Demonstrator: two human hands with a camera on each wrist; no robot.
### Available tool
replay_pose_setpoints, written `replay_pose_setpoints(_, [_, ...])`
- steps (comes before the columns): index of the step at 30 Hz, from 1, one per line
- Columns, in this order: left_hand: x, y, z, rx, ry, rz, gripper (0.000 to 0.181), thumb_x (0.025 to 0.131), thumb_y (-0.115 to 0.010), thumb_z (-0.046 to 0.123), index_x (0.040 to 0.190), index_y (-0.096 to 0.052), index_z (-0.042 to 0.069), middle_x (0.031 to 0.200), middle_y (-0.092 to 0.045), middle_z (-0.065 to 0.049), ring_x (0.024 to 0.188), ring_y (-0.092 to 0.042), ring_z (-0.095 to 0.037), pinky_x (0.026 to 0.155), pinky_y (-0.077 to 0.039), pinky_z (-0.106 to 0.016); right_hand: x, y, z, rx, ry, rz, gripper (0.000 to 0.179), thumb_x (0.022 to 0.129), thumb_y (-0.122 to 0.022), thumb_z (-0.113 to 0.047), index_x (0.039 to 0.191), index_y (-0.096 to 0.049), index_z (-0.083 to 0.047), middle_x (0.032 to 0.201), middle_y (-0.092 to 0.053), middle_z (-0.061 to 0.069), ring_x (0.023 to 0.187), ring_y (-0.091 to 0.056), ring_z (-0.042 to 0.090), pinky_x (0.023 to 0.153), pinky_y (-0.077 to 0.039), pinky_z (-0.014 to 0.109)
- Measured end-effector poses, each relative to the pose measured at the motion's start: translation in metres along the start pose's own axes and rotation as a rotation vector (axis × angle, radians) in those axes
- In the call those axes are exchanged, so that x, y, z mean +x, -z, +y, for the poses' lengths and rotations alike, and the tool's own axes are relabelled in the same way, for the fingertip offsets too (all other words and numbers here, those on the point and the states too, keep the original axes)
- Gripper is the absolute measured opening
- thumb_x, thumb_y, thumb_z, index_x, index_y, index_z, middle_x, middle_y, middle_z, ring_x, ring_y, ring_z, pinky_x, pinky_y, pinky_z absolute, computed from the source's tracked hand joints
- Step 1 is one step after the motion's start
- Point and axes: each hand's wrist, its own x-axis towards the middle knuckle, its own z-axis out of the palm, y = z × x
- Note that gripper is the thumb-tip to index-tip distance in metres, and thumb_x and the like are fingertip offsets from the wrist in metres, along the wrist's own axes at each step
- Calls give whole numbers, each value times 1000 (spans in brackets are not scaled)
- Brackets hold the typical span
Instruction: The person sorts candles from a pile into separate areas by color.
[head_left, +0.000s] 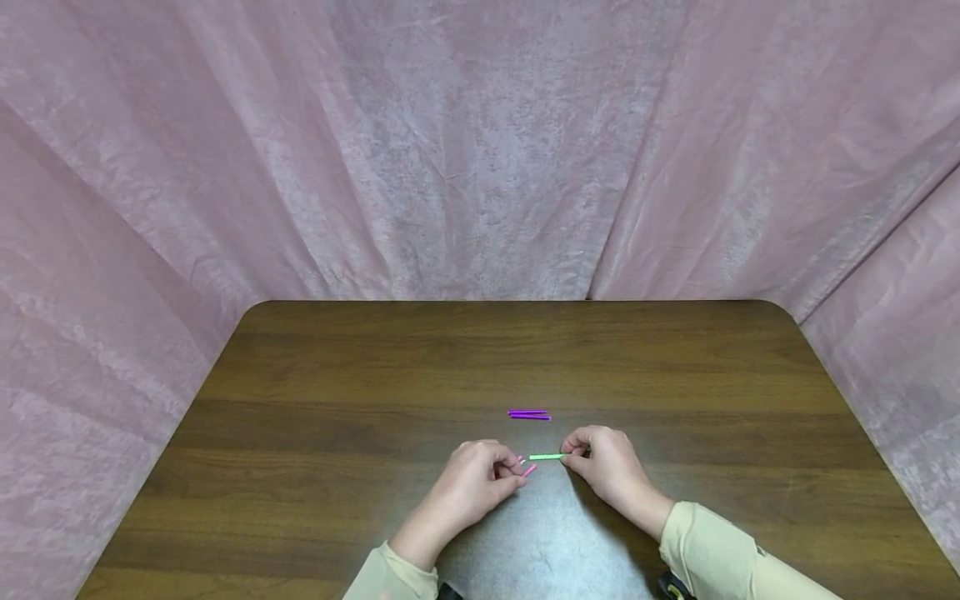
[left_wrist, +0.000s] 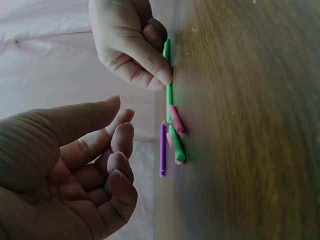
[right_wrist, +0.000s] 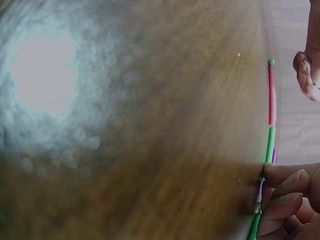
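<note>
My right hand [head_left: 611, 467] pinches a slim green stick [head_left: 545, 457] at its right end, between thumb and forefinger, low over the table. In the left wrist view its thumb lies along the green stick [left_wrist: 169, 97]. My left hand [left_wrist: 95, 155] is beside the sticks with loosely bent fingers, thumb apart from them and nothing between. Near it lie a pink stick [left_wrist: 176, 120] and a shorter-looking green stick [left_wrist: 176, 145] over another pink one, partly hidden. In the right wrist view a pink stick [right_wrist: 272, 95] runs in line with the green one.
Two purple sticks [head_left: 529, 415] lie side by side on the brown wooden table [head_left: 337, 375], farther from me than the hands. Pink curtains [head_left: 480, 150] hang behind the table and at both sides. Light glares off the tabletop between my forearms.
</note>
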Motion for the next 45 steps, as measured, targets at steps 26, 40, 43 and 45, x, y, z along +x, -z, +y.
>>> replay_pose_setpoints(26, [-11,2,-11,93,27,65,11,76,-79,11,73,-70,16,66,-53,15,62,-52,-4,62,-40,-20,-14,9,-1,-56,2,72,16,77,-80,-12,73,-69,-23,80,-64,-13,65,-52,7,65,-45,34])
replay_pose_setpoints(40, [-14,1,-17,113,18,77,9,75,-80,10,74,-72,15,66,-53,15,63,-51,-3,63,-41,-21,-19,18,1,51,-61,40,14,80,-77,-10,75,-69,-20,70,-63,-11,49,-40,1,52,-37,24])
replay_pose_setpoints(43, [-14,2,-17,113,20,79,9,75,-80,10,75,-72,15,66,-53,15,62,-49,-2,63,-41,-21,-21,19,4,66,-45,46,14,80,-77,-9,76,-69,-20,74,-66,-11,53,-42,1,55,-39,24])
replay_pose_setpoints(45, [-15,2,-16,112,21,79,9,75,-80,10,75,-72,14,66,-53,15,62,-49,-1,63,-41,-21,-22,20,6,76,-39,47,14,81,-77,-10,76,-69,-20,75,-66,-11,54,-43,1,55,-40,23])
